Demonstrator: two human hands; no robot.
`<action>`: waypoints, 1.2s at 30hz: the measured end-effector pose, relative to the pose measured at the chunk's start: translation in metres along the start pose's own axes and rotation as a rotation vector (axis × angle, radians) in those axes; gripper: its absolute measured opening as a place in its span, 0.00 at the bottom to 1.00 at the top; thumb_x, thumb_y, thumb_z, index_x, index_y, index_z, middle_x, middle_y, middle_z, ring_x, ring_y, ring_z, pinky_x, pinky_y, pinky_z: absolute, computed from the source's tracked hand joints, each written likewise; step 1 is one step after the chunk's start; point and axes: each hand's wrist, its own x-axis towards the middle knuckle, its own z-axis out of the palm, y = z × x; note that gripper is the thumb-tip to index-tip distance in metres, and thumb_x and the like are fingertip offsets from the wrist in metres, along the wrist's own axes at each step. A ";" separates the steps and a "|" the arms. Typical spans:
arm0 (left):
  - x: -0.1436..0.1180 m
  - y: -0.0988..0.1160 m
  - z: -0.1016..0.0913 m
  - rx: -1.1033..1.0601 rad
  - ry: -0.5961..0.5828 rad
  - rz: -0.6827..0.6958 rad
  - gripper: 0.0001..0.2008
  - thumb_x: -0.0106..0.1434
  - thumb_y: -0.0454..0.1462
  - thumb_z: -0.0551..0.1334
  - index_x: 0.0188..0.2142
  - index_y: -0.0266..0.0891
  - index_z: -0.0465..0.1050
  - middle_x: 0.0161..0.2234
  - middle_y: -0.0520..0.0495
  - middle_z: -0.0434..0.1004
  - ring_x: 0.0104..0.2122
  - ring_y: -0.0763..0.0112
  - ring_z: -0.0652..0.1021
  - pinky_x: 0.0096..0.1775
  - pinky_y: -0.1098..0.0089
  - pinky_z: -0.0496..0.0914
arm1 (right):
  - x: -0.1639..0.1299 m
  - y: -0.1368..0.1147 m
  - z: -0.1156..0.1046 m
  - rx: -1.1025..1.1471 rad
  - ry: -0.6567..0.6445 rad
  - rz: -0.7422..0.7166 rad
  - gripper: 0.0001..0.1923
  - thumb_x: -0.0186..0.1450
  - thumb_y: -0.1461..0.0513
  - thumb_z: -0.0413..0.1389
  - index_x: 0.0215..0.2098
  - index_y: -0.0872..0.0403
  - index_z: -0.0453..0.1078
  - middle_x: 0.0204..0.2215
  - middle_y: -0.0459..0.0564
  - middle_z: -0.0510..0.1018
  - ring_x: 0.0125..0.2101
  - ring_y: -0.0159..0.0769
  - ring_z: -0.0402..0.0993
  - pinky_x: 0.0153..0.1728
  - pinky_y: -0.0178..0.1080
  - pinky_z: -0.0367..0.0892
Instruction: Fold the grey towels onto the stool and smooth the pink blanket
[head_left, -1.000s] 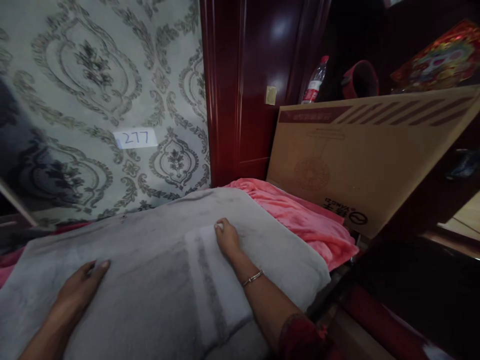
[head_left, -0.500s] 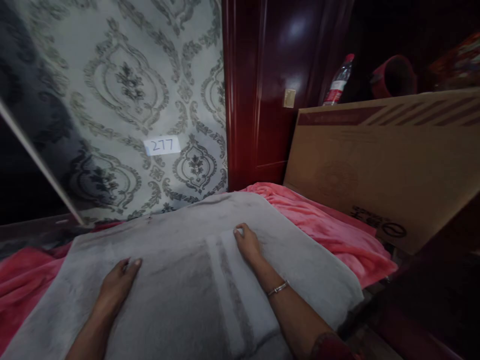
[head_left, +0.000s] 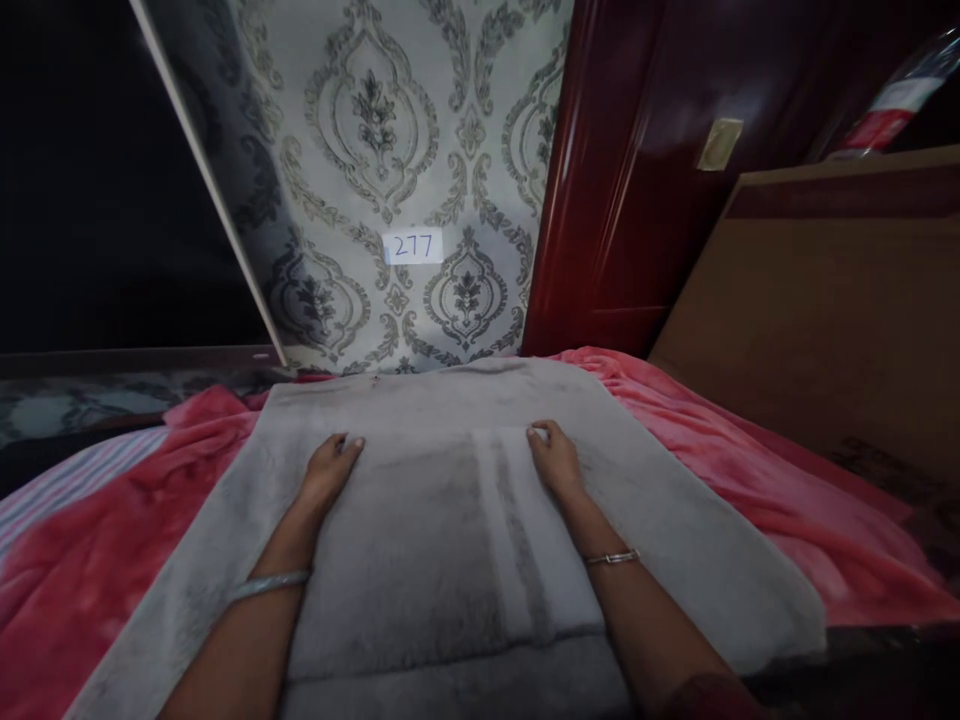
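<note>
A slip (head_left: 413,246) marked 277 sits on patterned wallpaper (head_left: 375,110), and a labelled bottle (head_left: 889,118) shows above a cardboard box (head_left: 817,320).

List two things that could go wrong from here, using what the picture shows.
The banded towel lies on a similarly coloured grey cloth, so the left hand or right hand, near the towel's far corners, might catch both layers. The grey cloth overlies a rumpled pink blanket, so it could slide or crease if tugged.

We rest our left hand (head_left: 327,472) and right hand (head_left: 557,461) by the far corners of a banded gray towel (head_left: 412,560), pink blanket (head_left: 761,475) showing on both sides.
</note>
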 end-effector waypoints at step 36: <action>-0.110 0.046 -0.089 -0.529 -0.219 0.162 0.38 0.50 0.45 0.69 0.61 0.42 0.70 0.66 0.43 0.65 0.66 0.51 0.63 0.65 0.58 0.58 | -0.001 -0.030 -0.099 0.279 -0.377 -0.415 0.31 0.61 0.56 0.58 0.63 0.49 0.68 0.63 0.49 0.69 0.63 0.45 0.63 0.66 0.48 0.55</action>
